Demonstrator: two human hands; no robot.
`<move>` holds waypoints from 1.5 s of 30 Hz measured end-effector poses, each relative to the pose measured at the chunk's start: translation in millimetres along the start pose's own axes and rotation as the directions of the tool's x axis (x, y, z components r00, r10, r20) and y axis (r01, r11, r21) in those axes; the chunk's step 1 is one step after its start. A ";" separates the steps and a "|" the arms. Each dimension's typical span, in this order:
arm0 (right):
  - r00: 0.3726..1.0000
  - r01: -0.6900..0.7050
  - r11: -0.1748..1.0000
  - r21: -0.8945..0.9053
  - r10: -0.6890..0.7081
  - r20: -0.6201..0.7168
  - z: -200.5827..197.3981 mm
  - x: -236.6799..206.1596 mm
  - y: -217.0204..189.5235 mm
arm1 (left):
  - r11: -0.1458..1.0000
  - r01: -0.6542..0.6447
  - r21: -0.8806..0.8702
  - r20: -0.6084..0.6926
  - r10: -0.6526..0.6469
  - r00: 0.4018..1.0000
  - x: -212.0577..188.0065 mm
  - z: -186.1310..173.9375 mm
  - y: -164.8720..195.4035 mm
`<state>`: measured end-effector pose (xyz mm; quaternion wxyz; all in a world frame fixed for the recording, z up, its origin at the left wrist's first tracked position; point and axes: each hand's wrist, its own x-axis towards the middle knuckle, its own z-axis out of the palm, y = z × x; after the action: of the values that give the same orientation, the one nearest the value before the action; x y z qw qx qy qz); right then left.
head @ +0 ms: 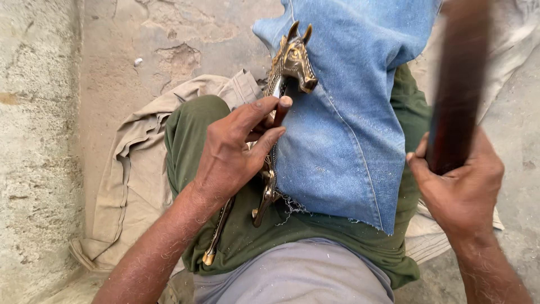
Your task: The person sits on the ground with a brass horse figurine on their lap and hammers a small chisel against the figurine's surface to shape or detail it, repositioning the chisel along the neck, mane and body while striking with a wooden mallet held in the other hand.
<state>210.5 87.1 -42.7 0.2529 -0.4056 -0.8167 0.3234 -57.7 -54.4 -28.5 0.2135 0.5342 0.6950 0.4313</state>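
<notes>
My left hand presses a brass horse-head piece down against my lap and steadies a thin dark rod between thumb and fingers. The brass casting runs from the horse head at top centre down to a tail end near my left forearm. It lies partly on a blue denim cloth spread over my right thigh. My right hand grips a long dark wooden stick, raised and blurred, to the right of the denim.
I sit in green trousers and a grey shirt on a beige cloth laid over a rough concrete floor. A pale cloth lies at the upper right.
</notes>
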 end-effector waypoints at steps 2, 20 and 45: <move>0.981 -0.192 0.967 0.166 0.194 0.003 -1.0 -6.5 -2.3 | 0.995 0.093 0.042 0.035 -0.094 0.995 0.7 -0.4 -1.6; 0.941 0.016 0.873 -0.487 0.151 0.302 -6.1 -15.4 7.9 | 0.994 -0.027 0.109 0.021 0.025 0.999 -4.0 1.0 8.6; 0.913 -0.073 0.794 -0.603 0.296 0.280 2.1 -40.8 -7.1 | 0.941 -0.119 0.317 0.199 0.056 0.978 0.0 -6.0 6.3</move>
<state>227.7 49.4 -45.0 -0.0703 -0.4759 -0.8636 0.1508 -58.8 -56.3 -20.1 0.1668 0.6309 0.7092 0.2668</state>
